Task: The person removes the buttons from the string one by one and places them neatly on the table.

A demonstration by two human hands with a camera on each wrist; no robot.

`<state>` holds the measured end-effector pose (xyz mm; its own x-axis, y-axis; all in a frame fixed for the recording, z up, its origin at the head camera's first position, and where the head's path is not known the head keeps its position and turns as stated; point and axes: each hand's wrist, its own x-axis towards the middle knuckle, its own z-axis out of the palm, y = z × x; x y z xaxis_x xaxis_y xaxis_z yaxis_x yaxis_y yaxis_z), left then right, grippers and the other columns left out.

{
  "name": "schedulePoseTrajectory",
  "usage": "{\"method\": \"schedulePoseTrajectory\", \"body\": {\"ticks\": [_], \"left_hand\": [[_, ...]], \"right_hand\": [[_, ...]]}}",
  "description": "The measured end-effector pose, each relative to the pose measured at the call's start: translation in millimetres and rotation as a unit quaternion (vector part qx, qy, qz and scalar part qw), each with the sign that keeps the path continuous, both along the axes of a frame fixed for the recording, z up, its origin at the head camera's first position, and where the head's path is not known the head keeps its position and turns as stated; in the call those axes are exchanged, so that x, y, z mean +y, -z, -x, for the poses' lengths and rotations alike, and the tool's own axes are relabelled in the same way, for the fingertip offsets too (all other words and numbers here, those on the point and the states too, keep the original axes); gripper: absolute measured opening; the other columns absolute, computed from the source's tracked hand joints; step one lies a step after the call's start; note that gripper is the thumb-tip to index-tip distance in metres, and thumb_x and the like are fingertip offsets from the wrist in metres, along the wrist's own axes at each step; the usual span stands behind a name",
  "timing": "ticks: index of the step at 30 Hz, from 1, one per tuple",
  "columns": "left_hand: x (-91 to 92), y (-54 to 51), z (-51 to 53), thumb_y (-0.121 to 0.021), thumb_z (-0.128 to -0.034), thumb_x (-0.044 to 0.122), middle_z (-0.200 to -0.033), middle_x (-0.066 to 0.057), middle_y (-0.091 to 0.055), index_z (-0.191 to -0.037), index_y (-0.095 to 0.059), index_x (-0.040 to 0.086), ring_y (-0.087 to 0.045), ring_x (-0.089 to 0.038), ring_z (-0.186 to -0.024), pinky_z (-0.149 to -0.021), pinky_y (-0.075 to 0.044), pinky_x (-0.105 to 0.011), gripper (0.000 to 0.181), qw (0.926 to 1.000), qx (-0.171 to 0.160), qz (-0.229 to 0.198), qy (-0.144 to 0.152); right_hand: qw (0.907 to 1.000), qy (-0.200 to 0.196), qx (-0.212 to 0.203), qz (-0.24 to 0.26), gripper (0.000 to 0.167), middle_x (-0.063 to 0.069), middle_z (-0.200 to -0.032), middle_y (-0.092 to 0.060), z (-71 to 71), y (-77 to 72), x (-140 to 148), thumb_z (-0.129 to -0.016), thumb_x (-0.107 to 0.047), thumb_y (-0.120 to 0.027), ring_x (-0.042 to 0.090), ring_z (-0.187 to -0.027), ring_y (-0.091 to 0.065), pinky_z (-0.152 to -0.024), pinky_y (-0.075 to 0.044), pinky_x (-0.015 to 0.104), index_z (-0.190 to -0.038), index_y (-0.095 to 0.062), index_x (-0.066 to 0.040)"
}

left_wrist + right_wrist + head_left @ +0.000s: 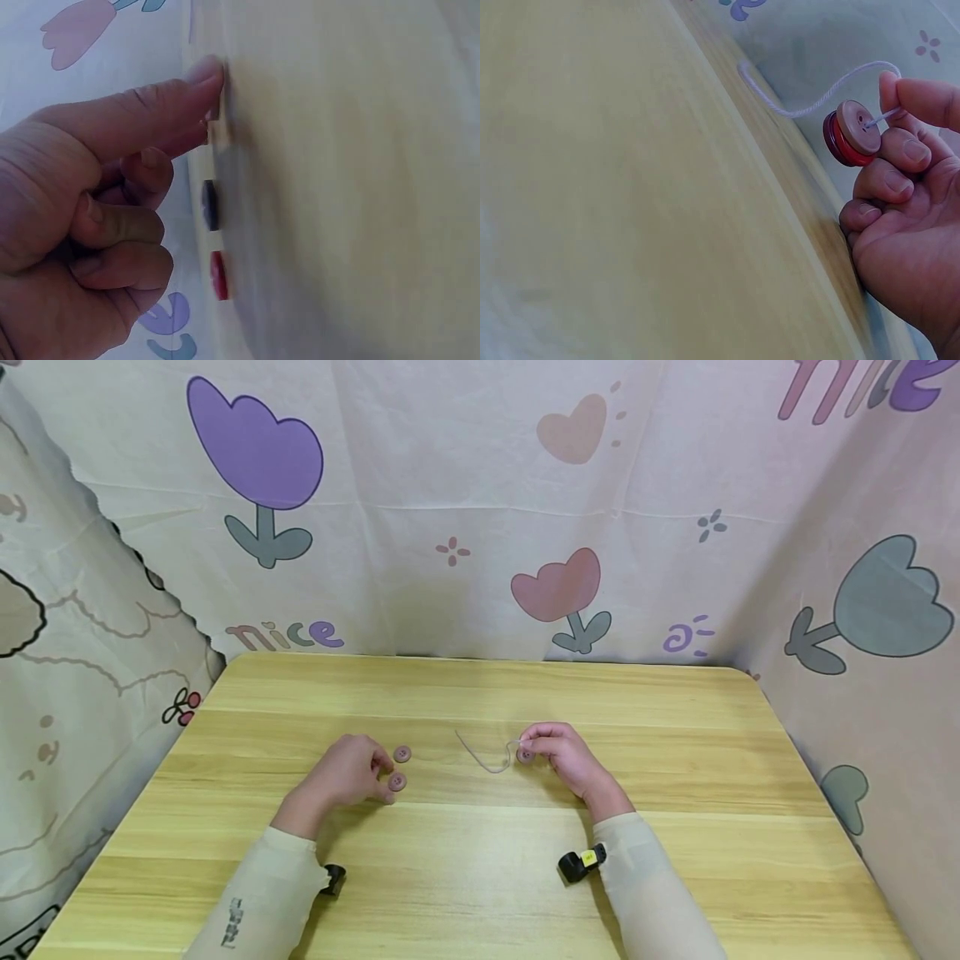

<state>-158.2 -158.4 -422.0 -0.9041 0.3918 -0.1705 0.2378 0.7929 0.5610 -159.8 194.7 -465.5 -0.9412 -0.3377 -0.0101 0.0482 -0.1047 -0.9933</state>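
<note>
My left hand [347,771] is low over the table, thumb and index finger around the edges of a brownish-pink button [397,782]. Just beyond it lies another button [402,754]. The left wrist view shows a dark button [210,204] and a red button [218,275] on the tabletop beside the curled fingers. My right hand [564,758] pinches a thin white cord [810,109] between thumb and index finger. A pinkish-brown button [859,126] hangs on the cord, with red and dark red buttons [838,142] stacked behind it. The cord's loose end curves leftward.
Both hands work over a light wood table [480,877]. A patterned cloth [420,460] hangs behind it and at the sides. Black camera mounts sit at the left wrist [333,880] and the right wrist [582,863].
</note>
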Motion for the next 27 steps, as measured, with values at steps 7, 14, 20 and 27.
{"method": "schedulePoseTrajectory", "body": {"ticks": [7,14,20,27], "left_hand": [[10.3,-15.2,1.6,-0.09,-0.0727,0.018,-0.067,-0.003,-0.064,-0.097,-0.078,0.005,-0.037,-0.012,-0.048,-0.053,-0.037,-0.031,0.029,0.9996,0.0,-0.028,-0.001],[36.7,-24.7,5.9,-0.084,-0.0806,0.016,-0.054,0.003,-0.043,-0.11,-0.073,-0.001,-0.043,-0.01,-0.048,-0.066,-0.044,-0.033,0.036,0.9975,0.009,-0.066,0.024],[60.6,-28.7,9.2,-0.081,-0.0857,0.023,-0.057,0.002,-0.041,-0.11,-0.075,0.004,-0.035,-0.012,-0.05,-0.057,-0.037,-0.033,0.032,0.9968,0.027,-0.069,0.031],[80.1,-30.6,11.1,-0.074,-0.0891,0.022,-0.06,0.002,-0.043,-0.107,-0.075,0.006,-0.034,-0.012,-0.05,-0.052,-0.034,-0.031,0.024,0.9936,0.036,-0.101,0.034]], "right_hand": [[1.0,0.005,0.0,-0.001,0.011,0.009,-0.077,-0.063,0.3,0.8,0.0,-0.09,-0.002,-0.059,0.022,-0.077,-0.056,-0.078,-0.045,0.036,-0.086,-0.064,0.006],[0.9999,0.011,-0.003,-0.001,0.01,0.009,-0.077,-0.064,0.5,1.8,0.1,-0.09,-0.003,-0.06,0.021,-0.078,-0.057,-0.078,-0.045,0.035,-0.086,-0.066,0.004],[0.9999,0.012,-0.003,-0.001,0.013,0.01,-0.077,-0.064,0.6,2.3,-0.1,-0.09,-0.003,-0.059,0.022,-0.077,-0.057,-0.078,-0.046,0.035,-0.088,-0.064,0.009],[0.9999,0.01,-0.005,0.0,0.012,0.01,-0.078,-0.064,0.9,2.4,0.5,-0.09,-0.003,-0.059,0.021,-0.076,-0.058,-0.077,-0.047,0.034,-0.087,-0.065,0.007]]}}
